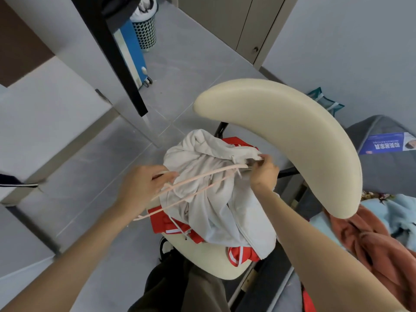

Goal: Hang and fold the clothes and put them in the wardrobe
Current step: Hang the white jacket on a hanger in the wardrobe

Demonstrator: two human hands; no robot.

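Left side: a black post [112, 52] runs down from the top edge. Behind it stand a blue wheeled unit [132, 57] and a teal perforated laundry basket [145, 30] on the grey tiled floor.

Left hand [144, 183]: fingers curled round one end of a pale pink hanger [209, 174], above the left edge of the chair seat [198, 251]. The hanger's thin bars run from that hand across to the other hand and lie over the cloth.

Task garment: a crumpled off-white garment [213, 210] is heaped over the middle of the cream seat and drapes to its front right edge. Under it lies a red garment with white stripes [164, 221], which shows at the seat's left, front and rear edges.

Right hand [264, 171]: fingertips pinch a hem of the off-white garment against the hanger's far end, near the rear right of the seat — whether the hanger end is inside the cloth cannot be told.

Right side: the curved cream backrest [281, 131] arches over that hand. Beyond it a blue leaflet [387, 145] lies on a grey surface; rust-coloured cloth [371, 244] and light blue cloth [400, 212] lie bunched together by the right edge.
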